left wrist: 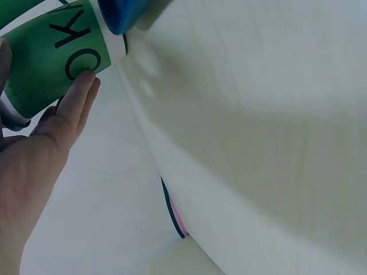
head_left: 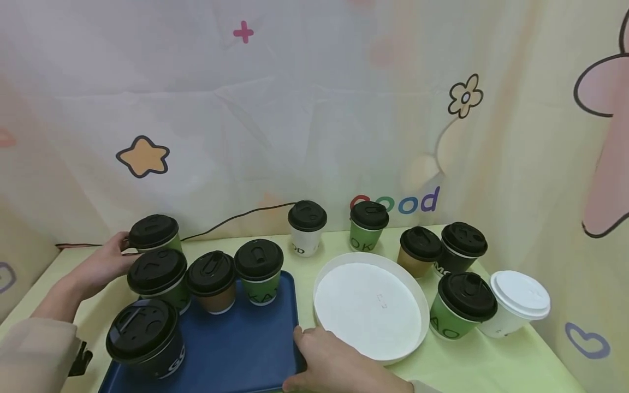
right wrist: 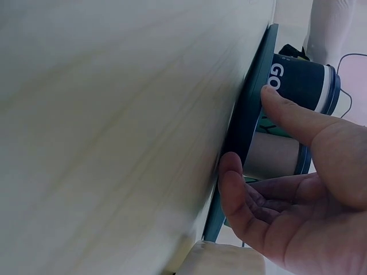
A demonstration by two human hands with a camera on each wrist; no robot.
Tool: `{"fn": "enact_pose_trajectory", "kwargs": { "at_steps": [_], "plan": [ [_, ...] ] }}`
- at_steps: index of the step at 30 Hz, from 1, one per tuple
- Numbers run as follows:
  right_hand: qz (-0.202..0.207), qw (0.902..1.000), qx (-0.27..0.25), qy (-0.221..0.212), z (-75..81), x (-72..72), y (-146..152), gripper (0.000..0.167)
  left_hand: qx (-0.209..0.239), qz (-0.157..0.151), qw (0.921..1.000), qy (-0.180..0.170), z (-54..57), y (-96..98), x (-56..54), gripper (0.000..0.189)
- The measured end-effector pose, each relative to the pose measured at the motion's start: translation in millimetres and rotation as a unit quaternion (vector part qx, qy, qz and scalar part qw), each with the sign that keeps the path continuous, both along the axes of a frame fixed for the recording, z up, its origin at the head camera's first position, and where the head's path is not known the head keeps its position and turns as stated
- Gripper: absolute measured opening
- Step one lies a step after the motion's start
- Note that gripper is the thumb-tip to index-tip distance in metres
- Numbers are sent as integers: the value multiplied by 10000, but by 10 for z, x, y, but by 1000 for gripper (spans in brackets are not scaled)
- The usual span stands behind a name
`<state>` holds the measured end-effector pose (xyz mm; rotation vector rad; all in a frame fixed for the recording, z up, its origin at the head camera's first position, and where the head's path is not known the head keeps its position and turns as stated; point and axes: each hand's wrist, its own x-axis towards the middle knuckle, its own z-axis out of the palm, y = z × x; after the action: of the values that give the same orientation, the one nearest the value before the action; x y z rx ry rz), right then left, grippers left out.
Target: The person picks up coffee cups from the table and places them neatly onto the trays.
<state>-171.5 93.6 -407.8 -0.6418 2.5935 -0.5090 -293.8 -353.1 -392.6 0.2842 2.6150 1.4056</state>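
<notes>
At the far left, my left hand (head_left: 100, 265) grips a green paper cup with a black lid (head_left: 153, 231). In the left wrist view the fingers lie along the side of this green cup (left wrist: 57, 63), close to the blue tray's corner (left wrist: 120, 14). My right hand (head_left: 339, 360) pinches the right edge of the blue tray (head_left: 245, 344), thumb over the rim and fingers below it, as the right wrist view shows. On the tray stand a black cup (head_left: 147, 338), a brown cup (head_left: 212, 281), a green cup (head_left: 259, 270) and another green cup (head_left: 159, 275), all black-lidded.
Right of the tray lies a round white tray (head_left: 319, 295). Behind it stand a white cup (head_left: 307, 229) and a green cup (head_left: 367, 226). Several more lidded cups, including a white-lidded one (head_left: 518, 303), cluster at the right. A printed curtain (head_left: 314, 136) hangs behind.
</notes>
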Motion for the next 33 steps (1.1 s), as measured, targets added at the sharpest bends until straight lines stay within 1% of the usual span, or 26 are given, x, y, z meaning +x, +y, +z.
{"fn": "enact_pose_trajectory", "kwargs": {
  "at_steps": [6, 9, 10, 13, 15, 19, 22, 23, 25, 28, 32, 33],
  "plan": [
    [-17, 10000, -3, 8, -8, 5, 1, 72, -195, 112, 9997, 98, 2, -125, 157, 88],
    [9, 10000, -55, 27, -12, 5, 3, 71, -207, 206, 9995, 80, 8, -184, 234, 87],
    [37, 9999, -85, 74, -35, -4, 10, 70, -236, 241, 9994, 54, 13, -199, 255, 88],
    [85, 9999, -89, 116, -40, -12, 16, 68, -338, 291, 9989, 141, 15, -240, 325, 83],
    [102, 9999, -45, 123, -59, -23, 18, 67, -402, 317, 9983, 275, 3, -276, 365, 78],
    [175, 9997, -29, 188, -163, -62, 35, 69, -392, 372, 9968, 585, -37, -345, 451, 64],
    [266, 9993, -42, 254, -241, -94, 47, 73, -330, 460, 9962, 662, -46, -384, 526, 59],
    [286, 9992, -47, 268, -243, -94, 47, 73, -337, 511, 9959, 668, -46, -400, 553, 59],
    [332, 9990, -27, 294, -223, -87, 37, 74, -411, 631, 9953, 610, -37, -431, 602, 62],
    [302, 9992, 9, 267, -160, -62, 23, 75, -614, 718, 9943, 502, -8, -466, 665, 74],
    [158, 9998, 61, 137, -34, -14, -1, 73, -859, 853, 9908, 609, 44, -511, 766, 75],
    [119, 9998, 72, 105, -13, -9, -6, 73, -860, 898, 9905, 581, 60, -517, 799, 76]
  ]
}}
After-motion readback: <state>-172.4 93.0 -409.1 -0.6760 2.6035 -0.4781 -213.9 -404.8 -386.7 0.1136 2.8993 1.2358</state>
